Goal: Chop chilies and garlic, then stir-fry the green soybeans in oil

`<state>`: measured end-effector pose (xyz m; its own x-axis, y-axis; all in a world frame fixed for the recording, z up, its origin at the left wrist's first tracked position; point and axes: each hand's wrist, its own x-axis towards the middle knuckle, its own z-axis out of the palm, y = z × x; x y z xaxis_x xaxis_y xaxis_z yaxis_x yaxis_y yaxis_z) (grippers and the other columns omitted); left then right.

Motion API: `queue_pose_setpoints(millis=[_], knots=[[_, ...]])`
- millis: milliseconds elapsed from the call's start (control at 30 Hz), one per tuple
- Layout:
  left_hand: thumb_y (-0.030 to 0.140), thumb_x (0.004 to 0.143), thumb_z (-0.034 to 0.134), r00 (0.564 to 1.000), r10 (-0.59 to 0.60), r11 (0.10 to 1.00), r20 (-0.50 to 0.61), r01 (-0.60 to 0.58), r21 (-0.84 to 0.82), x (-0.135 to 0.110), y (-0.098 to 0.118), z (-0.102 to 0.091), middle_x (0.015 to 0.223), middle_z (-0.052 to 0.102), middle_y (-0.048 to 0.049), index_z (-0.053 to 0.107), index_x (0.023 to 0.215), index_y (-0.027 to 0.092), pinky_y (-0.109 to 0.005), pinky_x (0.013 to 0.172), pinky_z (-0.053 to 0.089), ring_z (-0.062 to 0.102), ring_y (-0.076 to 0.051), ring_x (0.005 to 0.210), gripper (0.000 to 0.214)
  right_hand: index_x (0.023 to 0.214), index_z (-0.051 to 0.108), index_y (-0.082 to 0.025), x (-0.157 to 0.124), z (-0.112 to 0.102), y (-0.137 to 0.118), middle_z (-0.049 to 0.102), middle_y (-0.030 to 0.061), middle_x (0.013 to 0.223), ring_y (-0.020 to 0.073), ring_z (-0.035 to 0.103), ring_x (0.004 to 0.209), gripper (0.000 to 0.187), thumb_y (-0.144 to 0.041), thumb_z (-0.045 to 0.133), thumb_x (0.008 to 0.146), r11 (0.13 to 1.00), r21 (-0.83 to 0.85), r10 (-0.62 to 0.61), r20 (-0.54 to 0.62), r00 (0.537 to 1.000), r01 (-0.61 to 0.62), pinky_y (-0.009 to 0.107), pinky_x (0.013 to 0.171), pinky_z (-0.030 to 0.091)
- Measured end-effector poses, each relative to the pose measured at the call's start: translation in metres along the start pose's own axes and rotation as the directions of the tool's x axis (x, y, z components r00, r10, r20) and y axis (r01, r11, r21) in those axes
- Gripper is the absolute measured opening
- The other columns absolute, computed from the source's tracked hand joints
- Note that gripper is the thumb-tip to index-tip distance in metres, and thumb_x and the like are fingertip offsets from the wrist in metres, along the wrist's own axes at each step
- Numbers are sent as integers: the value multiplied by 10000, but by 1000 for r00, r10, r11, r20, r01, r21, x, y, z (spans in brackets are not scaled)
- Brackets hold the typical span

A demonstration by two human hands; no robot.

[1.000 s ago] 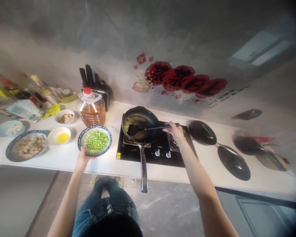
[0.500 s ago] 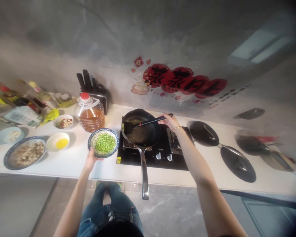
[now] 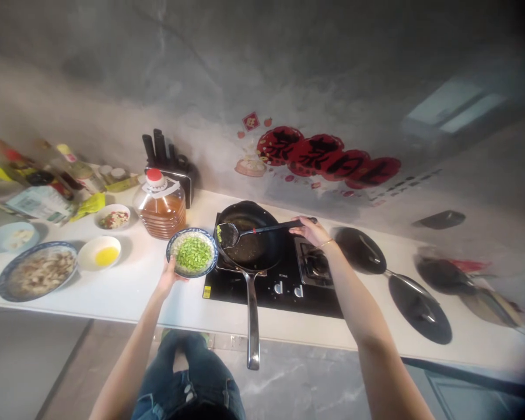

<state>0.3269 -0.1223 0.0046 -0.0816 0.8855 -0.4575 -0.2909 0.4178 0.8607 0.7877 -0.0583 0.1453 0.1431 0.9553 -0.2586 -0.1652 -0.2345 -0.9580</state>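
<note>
A white kitchen surface (image 3: 126, 291) runs along a grey wall. At its far left sit a wide blue-rimmed plate of pale brown food (image 3: 35, 270), a small white bowl of yellow liquid (image 3: 99, 252), and, further back, a small dish of chopped red and white bits (image 3: 112, 217); bottles beyond them are too blurred to tell apart. A large oil jug with a red cap (image 3: 161, 201) stands before a knife block (image 3: 168, 160). The person's left hand (image 3: 170, 275) has its grip closed on the near rim of a blue-rimmed bowl of chopped green vegetables (image 3: 192, 252), held just beside a black frying pan (image 3: 251, 236). The pan sits on a black stove (image 3: 284, 283), its long handle pointing toward the person. The right hand (image 3: 311, 230) grips the handle of a black spatula (image 3: 245, 231), whose blade sits over the pan's left edge, close to the bowl. Right of the stove lie two dark pan lids (image 3: 417, 298).
</note>
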Motion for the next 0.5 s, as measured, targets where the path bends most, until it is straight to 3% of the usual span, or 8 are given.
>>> queue_pose_setpoints(millis=[100,200,367,500], knots=[[555,855,580,1000,-3,1000,12,3,-19,7,3,1,1416,478,-235,279,1460,242,-281,422,557,709,-229,768,744,727,692,-175,-5,-6,-12,747,34,710,183,712,562,196,-327,813,707,999,-12,-42,-16,999,42,297,599,641],[579,846,580,999,9,999,39,-7,-35,12,4,1,1398,507,-219,271,1457,268,-267,427,557,700,-202,724,752,755,696,-167,-13,3,-26,749,44,718,201,716,572,233,-359,819,704,997,-26,-75,-3,997,75,349,611,648],[560,861,571,999,12,996,36,-8,-92,12,3,2,1370,533,-227,277,1465,239,-274,429,550,703,-206,717,745,831,729,-142,-49,56,-35,733,80,672,255,734,639,292,-365,841,681,980,-138,-129,91,987,141,365,632,646],[539,889,533,1000,-2,993,18,4,-117,1,-1,-8,1392,522,-213,255,1488,242,-282,442,553,711,-236,796,724,850,734,-153,-87,90,-32,736,88,706,271,740,691,264,-322,845,679,965,-185,-176,73,982,187,386,681,648]])
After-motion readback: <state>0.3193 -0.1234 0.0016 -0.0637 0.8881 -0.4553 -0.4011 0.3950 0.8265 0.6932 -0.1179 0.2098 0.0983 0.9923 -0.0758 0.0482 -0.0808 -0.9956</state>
